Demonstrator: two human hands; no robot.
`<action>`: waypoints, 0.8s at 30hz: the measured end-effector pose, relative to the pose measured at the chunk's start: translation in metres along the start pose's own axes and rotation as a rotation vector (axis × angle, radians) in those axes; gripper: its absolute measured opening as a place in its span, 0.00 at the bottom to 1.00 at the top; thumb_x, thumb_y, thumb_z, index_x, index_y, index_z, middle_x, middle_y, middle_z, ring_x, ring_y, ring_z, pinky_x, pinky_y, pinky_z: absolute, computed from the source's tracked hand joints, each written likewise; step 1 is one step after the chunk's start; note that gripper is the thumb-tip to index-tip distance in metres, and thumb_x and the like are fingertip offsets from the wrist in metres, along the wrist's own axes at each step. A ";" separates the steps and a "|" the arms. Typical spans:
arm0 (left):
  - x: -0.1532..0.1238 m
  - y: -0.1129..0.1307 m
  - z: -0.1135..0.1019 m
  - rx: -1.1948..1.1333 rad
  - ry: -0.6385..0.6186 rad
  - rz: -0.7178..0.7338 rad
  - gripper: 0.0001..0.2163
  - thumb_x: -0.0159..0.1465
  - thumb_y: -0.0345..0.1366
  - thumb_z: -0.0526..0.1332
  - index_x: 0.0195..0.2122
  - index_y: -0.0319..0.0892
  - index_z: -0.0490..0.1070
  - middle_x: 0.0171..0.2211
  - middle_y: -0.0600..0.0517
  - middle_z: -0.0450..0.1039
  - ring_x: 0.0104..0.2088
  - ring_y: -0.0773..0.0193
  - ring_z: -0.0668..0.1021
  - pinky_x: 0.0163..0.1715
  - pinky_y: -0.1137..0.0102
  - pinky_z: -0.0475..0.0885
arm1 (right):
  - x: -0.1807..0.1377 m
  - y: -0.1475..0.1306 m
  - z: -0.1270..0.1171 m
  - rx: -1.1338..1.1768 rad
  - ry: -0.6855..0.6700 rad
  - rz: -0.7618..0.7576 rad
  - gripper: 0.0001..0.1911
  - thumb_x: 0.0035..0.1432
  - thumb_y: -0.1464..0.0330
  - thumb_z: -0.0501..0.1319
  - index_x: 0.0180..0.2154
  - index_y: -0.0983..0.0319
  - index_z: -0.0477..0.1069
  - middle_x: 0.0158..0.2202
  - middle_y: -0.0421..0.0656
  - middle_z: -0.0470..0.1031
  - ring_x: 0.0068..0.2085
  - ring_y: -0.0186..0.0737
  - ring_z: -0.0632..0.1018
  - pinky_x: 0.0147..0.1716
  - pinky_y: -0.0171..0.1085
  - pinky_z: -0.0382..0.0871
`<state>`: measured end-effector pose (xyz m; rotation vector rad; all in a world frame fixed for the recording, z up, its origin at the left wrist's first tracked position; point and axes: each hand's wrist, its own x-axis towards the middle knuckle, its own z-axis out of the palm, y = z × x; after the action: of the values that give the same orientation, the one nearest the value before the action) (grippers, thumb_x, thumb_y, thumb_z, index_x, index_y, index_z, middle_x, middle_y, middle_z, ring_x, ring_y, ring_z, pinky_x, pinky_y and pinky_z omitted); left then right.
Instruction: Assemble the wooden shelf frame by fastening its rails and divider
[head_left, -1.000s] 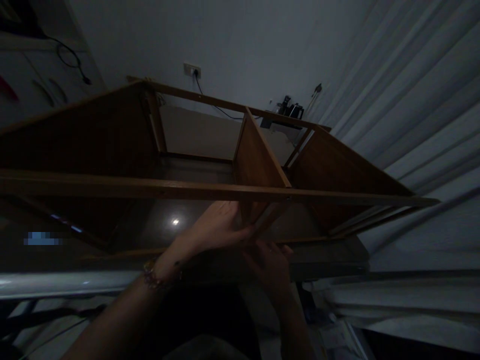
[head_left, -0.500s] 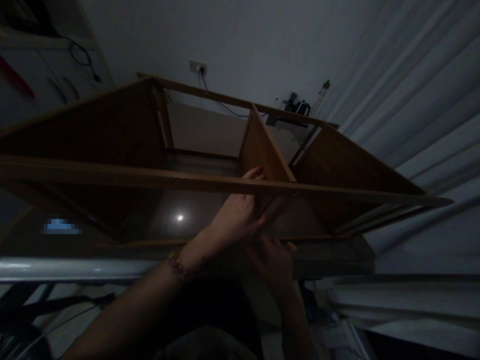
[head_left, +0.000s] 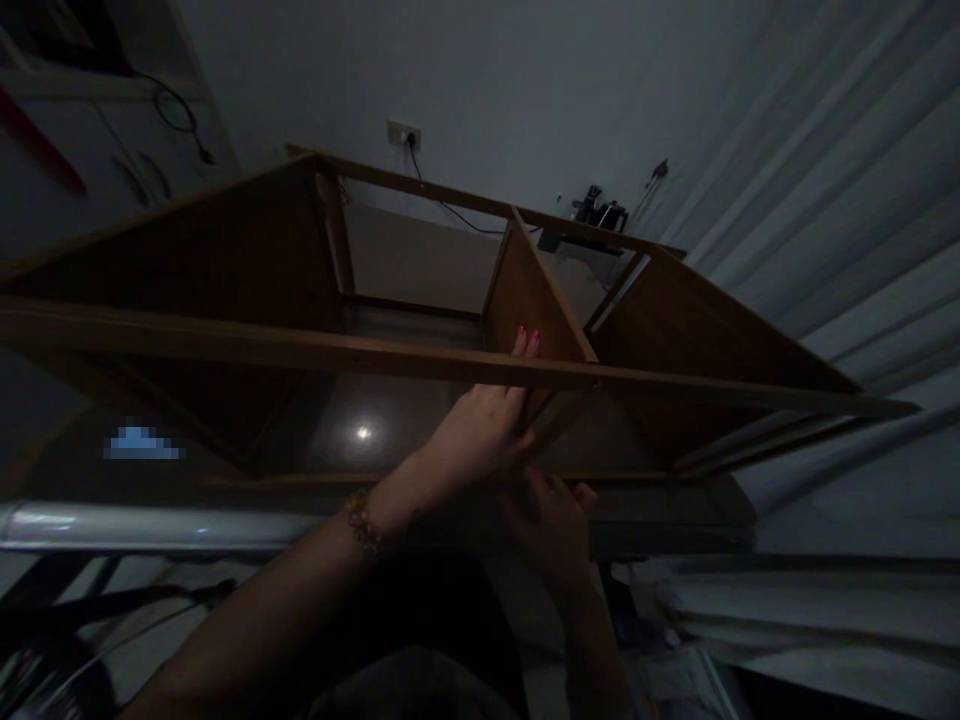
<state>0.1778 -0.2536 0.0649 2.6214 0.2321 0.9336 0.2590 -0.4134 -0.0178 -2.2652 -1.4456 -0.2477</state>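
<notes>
A wooden frame (head_left: 420, 357) with brown panels stands before me, and a wooden divider (head_left: 536, 295) splits it inside. My left hand (head_left: 484, 430), with a beaded bracelet (head_left: 361, 520) on its wrist, reaches under the front top rail. Its fingers are stretched out flat against the divider's left face, two red-nailed tips showing above the rail. Lower and to the right, my right hand (head_left: 553, 520) is at the front bottom rail (head_left: 622, 474), below the divider's front edge. Its fingers are curled; in the dim light I cannot make out what is between them.
The frame rests on a dark tabletop (head_left: 675, 505) with a shiny metal edge (head_left: 150, 527). White curtains (head_left: 847, 250) hang at the right. A wall socket (head_left: 403, 135) with a plugged cord is behind the frame. A blurred blue patch (head_left: 141, 443) shows at the left.
The whole view has shifted slightly. My left fingers lie a bit straighter on the divider, with their nails now plainly visible. My right hand stays in nearly the same place.
</notes>
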 end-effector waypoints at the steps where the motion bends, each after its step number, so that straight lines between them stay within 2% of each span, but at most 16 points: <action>1: 0.000 0.000 0.000 0.005 -0.001 -0.002 0.44 0.64 0.34 0.58 0.68 0.36 0.21 0.70 0.33 0.35 0.69 0.46 0.48 0.63 0.53 0.62 | 0.000 0.001 0.001 -0.002 -0.002 -0.011 0.14 0.64 0.56 0.56 0.43 0.57 0.72 0.32 0.40 0.78 0.39 0.42 0.77 0.42 0.42 0.48; 4: -0.001 -0.001 0.001 0.006 -0.013 -0.015 0.44 0.64 0.35 0.57 0.68 0.36 0.20 0.70 0.34 0.33 0.69 0.46 0.47 0.63 0.54 0.62 | -0.003 0.002 0.003 0.025 0.029 -0.025 0.17 0.65 0.55 0.54 0.46 0.58 0.71 0.34 0.41 0.79 0.38 0.42 0.77 0.43 0.42 0.49; 8: -0.002 -0.002 0.002 -0.016 -0.021 -0.016 0.45 0.64 0.36 0.58 0.67 0.38 0.19 0.70 0.36 0.32 0.69 0.47 0.47 0.63 0.54 0.62 | -0.008 -0.002 0.008 0.149 0.128 0.079 0.25 0.64 0.50 0.53 0.51 0.63 0.65 0.31 0.40 0.78 0.32 0.38 0.77 0.44 0.41 0.50; 11: -0.002 -0.002 0.002 -0.019 -0.031 -0.017 0.45 0.64 0.35 0.58 0.68 0.38 0.20 0.70 0.36 0.31 0.69 0.48 0.46 0.64 0.56 0.60 | -0.011 -0.009 0.008 0.122 0.165 0.070 0.22 0.66 0.50 0.50 0.41 0.61 0.69 0.27 0.37 0.77 0.29 0.37 0.76 0.42 0.41 0.50; 14: -0.001 -0.002 0.002 -0.009 -0.037 -0.020 0.46 0.62 0.33 0.59 0.68 0.37 0.20 0.70 0.36 0.30 0.70 0.49 0.46 0.65 0.56 0.59 | -0.012 -0.016 0.004 -0.001 0.172 0.004 0.23 0.69 0.53 0.46 0.33 0.59 0.71 0.27 0.39 0.78 0.32 0.38 0.76 0.41 0.42 0.49; 19: -0.001 0.000 0.002 0.008 -0.045 -0.040 0.44 0.62 0.32 0.58 0.68 0.36 0.22 0.70 0.35 0.31 0.69 0.48 0.46 0.64 0.56 0.61 | -0.013 -0.024 0.000 -0.071 0.156 0.022 0.22 0.71 0.56 0.44 0.37 0.56 0.74 0.30 0.40 0.79 0.35 0.40 0.75 0.42 0.44 0.47; 24: -0.002 -0.001 0.003 0.008 -0.052 -0.037 0.44 0.62 0.34 0.59 0.68 0.37 0.24 0.70 0.36 0.32 0.69 0.49 0.46 0.64 0.57 0.61 | -0.013 -0.027 0.003 -0.094 0.180 0.039 0.22 0.71 0.58 0.45 0.32 0.57 0.73 0.25 0.39 0.78 0.34 0.41 0.75 0.43 0.44 0.47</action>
<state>0.1784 -0.2540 0.0613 2.6351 0.2705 0.8535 0.2290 -0.4134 -0.0180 -2.2770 -1.3208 -0.5035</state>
